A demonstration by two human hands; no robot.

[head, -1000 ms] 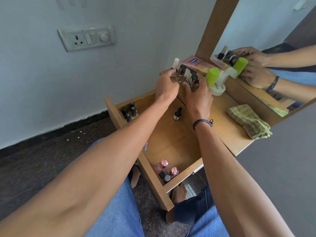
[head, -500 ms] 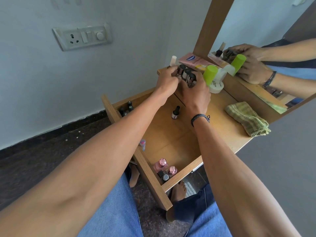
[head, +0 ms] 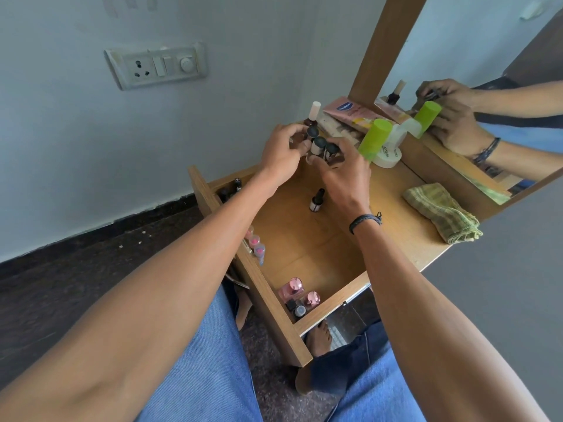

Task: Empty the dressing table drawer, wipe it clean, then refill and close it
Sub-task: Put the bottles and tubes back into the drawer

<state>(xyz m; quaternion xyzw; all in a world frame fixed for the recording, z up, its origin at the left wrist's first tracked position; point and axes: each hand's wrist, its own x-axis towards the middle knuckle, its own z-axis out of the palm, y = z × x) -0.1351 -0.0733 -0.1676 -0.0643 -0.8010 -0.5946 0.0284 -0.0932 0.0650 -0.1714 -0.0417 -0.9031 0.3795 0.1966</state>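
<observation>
The wooden drawer (head: 274,303) stands pulled out over my lap. Above its back edge, my left hand (head: 281,153) and my right hand (head: 341,175) together clasp a cluster of small black-capped nail polish bottles (head: 320,146). Inside the drawer, one black-capped bottle (head: 316,200) stands alone near the back. Pink-capped bottles (head: 297,292) sit in the near right corner, dark bottles (head: 233,188) in the far left corner, and small pink vials (head: 256,245) along the left wall.
On the dressing table top (head: 396,214) lie a folded green cloth (head: 441,213), a green-capped bottle (head: 374,140), a white jar (head: 391,150), a pink tube (head: 350,112) and a white-capped bottle (head: 313,112). A mirror (head: 487,86) rises behind; a wall socket (head: 157,67) is left.
Both hands have shifted slightly left and lifted with the cluster of bottles; the pink vials along the drawer's left wall have come into view.
</observation>
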